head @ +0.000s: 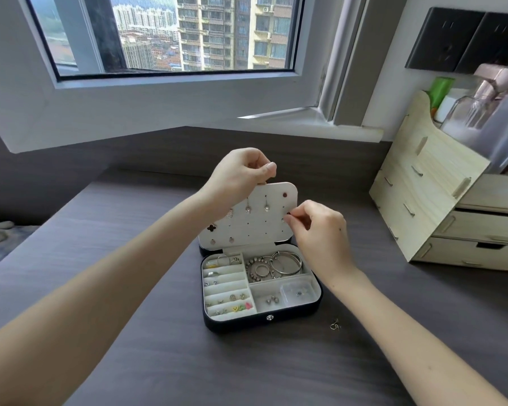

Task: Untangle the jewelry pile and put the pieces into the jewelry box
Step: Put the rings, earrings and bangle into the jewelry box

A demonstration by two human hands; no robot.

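Earring panel (255, 230) top gripped by left hand (238, 177), stud (288, 213) pinched by right hand (320, 230)

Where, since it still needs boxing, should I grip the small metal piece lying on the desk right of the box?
Pinch the small metal piece from straight above, likely by its looped wire: it lies low and alone on the desk, right of the jewelry box.

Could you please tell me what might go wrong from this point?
The right hand pinches a tiny stud at the edge of the earring panel; it could slip and drop into the jewelry box. A loose piece on the table lies near the right forearm and might get brushed away.
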